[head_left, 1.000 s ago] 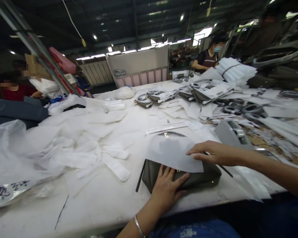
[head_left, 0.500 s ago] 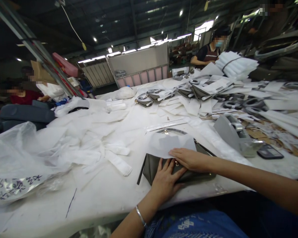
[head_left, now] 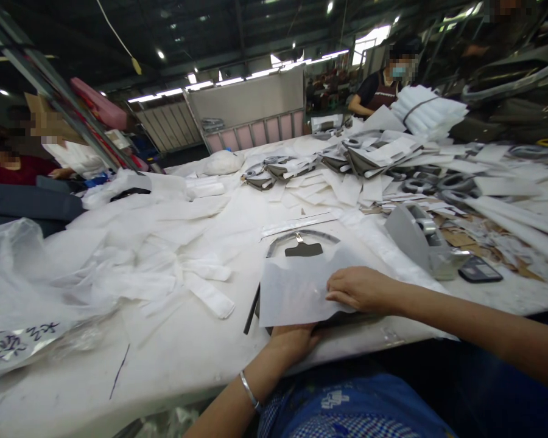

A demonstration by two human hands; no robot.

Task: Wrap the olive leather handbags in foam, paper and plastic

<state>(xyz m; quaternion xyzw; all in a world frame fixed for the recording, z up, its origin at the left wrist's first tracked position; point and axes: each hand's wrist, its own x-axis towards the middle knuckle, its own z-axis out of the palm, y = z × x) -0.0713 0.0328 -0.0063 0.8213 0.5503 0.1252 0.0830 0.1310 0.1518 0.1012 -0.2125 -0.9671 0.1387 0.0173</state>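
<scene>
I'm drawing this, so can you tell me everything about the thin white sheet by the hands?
The thin white sheet is plain, like paper, with a wavy top edge. It looks a bit see-through: faint finger shapes show in it. It covers fingers of the left hand and part of a dark bag. The right hand touches its right side. Just past its top edge is a flat dark piece.

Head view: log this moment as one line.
left hand: fingers hidden beneath thin white paper sheet | right hand: touching sheet's right side | flat dark-grey tab with metal clip: beyond sheet
</scene>
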